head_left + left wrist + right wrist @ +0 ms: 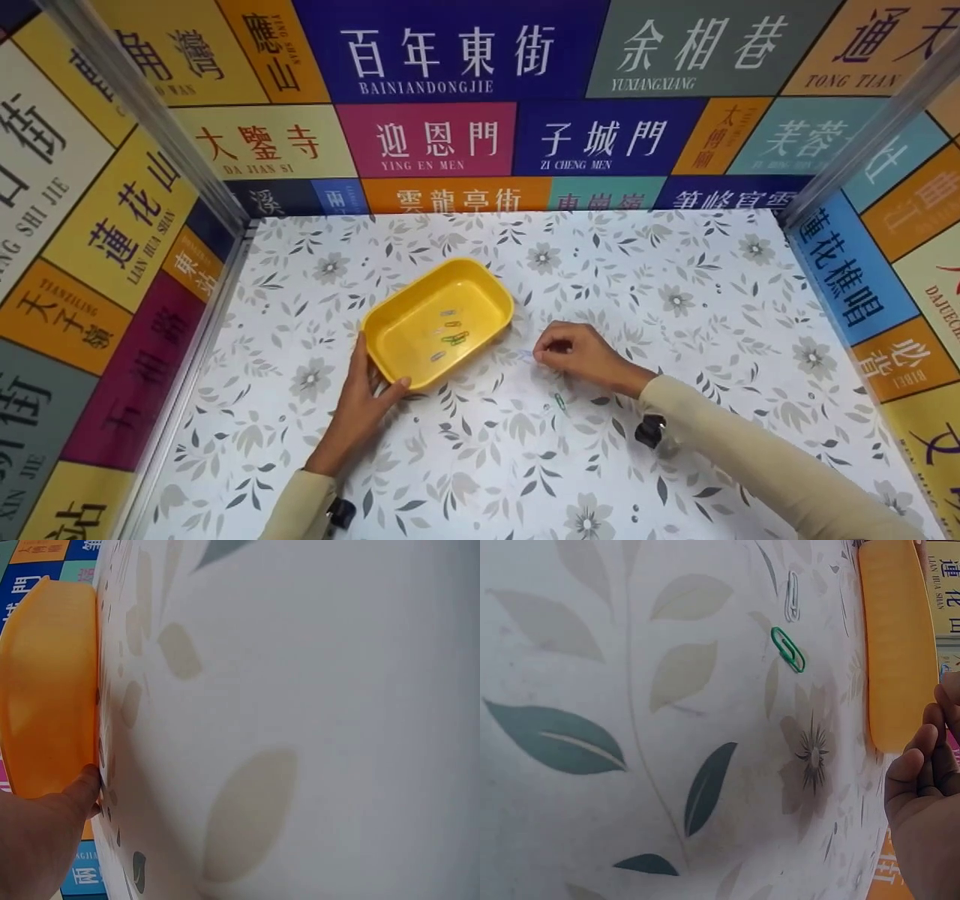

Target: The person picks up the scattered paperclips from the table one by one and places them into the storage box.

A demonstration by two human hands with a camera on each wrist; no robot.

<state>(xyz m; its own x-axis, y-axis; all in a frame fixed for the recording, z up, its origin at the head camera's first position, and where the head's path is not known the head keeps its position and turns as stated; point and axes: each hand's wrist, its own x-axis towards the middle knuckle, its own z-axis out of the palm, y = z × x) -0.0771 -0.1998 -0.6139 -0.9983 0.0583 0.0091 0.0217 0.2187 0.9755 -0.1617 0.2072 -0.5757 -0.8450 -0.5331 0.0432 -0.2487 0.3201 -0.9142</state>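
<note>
A yellow plastic tray (pixel 390 361) sits at an angle on the patterned tabletop, with several paper clips (pixel 453 337) scattered on its floor. My left hand (pixel 364 401) holds the tray's near left corner, fingers along one side and thumb against the other; the left wrist view shows a fingertip low on its outer wall. Right of the tray, my right hand (pixel 581 352) pinches a pale lilac paper clip (pixel 527 354) at its fingertips. Below that hand a green paper clip (pixel 559 403) lies on the table, beside a whitish paper clip (pixel 792 596) in the right wrist view.
The table covering (pixel 675 465) is white with grey flowers and leaves. Upright panels (pixel 439 139) with coloured street-name blocks enclose the back and both sides. Dark wrist devices (pixel 650 431) are worn at both sleeve cuffs.
</note>
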